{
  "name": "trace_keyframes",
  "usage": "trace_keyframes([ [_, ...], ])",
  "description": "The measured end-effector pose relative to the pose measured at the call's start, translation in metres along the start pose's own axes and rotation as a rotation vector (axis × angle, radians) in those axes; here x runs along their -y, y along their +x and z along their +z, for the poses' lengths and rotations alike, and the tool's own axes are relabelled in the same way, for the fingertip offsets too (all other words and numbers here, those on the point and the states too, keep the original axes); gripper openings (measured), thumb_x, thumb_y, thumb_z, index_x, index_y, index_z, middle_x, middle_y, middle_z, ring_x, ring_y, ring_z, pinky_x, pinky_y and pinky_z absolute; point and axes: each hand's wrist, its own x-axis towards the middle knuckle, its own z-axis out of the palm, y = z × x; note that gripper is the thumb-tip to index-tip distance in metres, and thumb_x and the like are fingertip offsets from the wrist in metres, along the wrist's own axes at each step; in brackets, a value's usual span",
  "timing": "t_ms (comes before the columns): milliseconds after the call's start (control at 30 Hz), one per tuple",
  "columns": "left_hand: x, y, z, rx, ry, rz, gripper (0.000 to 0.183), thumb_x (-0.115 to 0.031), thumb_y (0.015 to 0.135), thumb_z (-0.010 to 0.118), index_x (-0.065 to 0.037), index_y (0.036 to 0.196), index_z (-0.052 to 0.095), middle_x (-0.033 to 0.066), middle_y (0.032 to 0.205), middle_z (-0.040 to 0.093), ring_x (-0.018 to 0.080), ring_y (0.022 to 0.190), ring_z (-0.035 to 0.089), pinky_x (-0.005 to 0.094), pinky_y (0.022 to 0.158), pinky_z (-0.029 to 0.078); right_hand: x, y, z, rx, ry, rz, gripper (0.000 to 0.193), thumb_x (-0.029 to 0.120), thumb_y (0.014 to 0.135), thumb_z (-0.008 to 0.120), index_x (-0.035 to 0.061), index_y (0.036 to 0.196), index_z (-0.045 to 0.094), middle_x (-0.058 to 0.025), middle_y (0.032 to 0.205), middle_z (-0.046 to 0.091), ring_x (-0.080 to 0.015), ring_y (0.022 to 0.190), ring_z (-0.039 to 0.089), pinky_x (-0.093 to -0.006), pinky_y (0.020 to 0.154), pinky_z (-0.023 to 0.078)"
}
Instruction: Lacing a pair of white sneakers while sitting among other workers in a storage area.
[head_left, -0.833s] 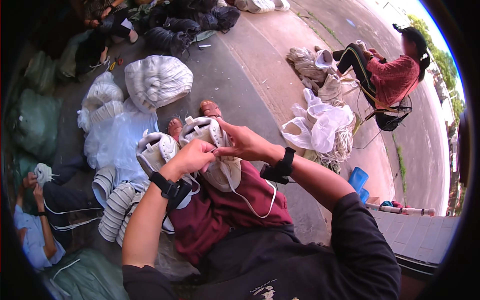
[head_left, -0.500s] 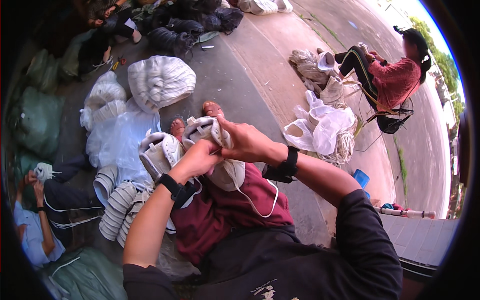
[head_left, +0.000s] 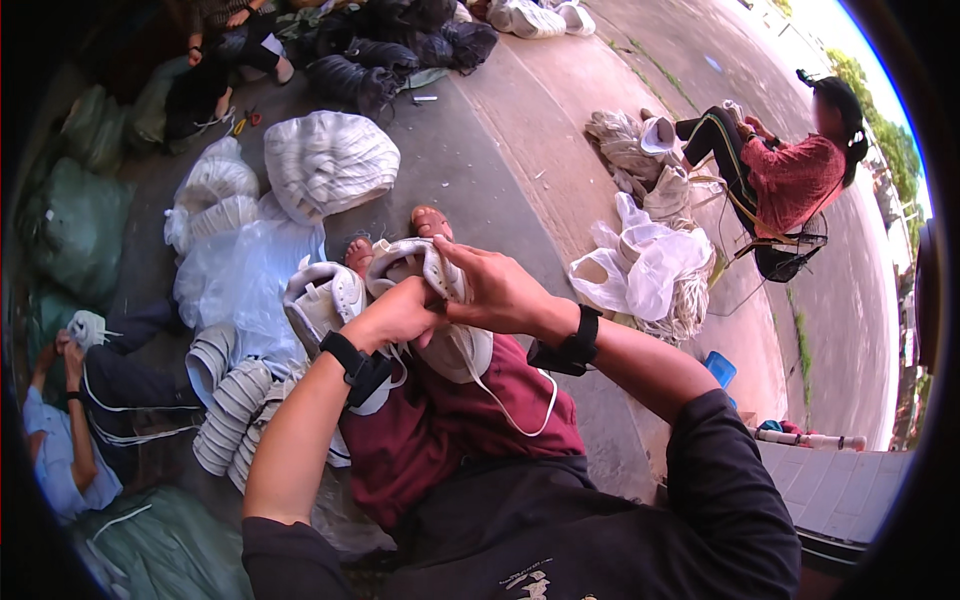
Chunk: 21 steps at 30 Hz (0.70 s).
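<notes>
1. Your left hand (head_left: 398, 316) is bent inward at the lacing of a pale shoe (head_left: 462, 358); its fingertips are hidden, so whether they grip anything cannot be told.
2. Your right hand (head_left: 500, 290) lies against that shoe's right edge, forefinger extended toward the collar. It meets your left hand over the lacing; whether its thumb pinches anything cannot be told.
3. The shoe rests over your maroon trousers (head_left: 480, 420), toe toward your body and collar facing away.
4. A white lace (head_left: 512, 428) trails from the shoe in a loose loop across the trousers.
5. A second shoe (head_left: 325, 300) sits just beside it, on the left, partly covered by your left hand and forearm.
6. Beyond your feet, a rounded white bundle (head_left: 332, 168) lies on the floor near clear plastic sheeting (head_left: 245, 270).
7. Well apart, at right, a co-worker in a red top (head_left: 795, 180) sits beside a heap of pale shoe parts and white plastic (head_left: 655, 262).
</notes>
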Motion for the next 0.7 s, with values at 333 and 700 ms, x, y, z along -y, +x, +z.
trace_keyframes([
  [333, 0.013, -0.006, 0.001, -0.037, 0.137, 0.054, 0.019, -0.011, 0.089, 0.062, 0.000, 0.104, 0.064, 0.0064, 0.071, 0.063, 0.0149, 0.054, 0.057, 0.0320, 0.051, 0.045, 0.015, 0.001, 0.002, 0.066, -0.003, -0.001, 0.082, 0.018, 0.073, 0.073, -0.0062, 0.142, 0.037, -0.0303, 0.124, 0.057, -0.0447, 0.113, 0.057, -0.0434, 0.094, 0.048],
  [700, 0.032, -0.019, 0.005, -0.448, 0.523, 0.351, 0.018, -0.012, 0.091, 0.054, -0.002, 0.103, 0.064, 0.0136, 0.075, 0.065, 0.0294, 0.067, 0.063, 0.0391, 0.061, 0.047, 0.024, -0.004, 0.006, 0.098, -0.020, 0.020, 0.081, 0.020, 0.073, 0.072, -0.0038, 0.142, 0.036, -0.0298, 0.128, 0.055, -0.0469, 0.106, 0.059, -0.0479, 0.090, 0.050],
])
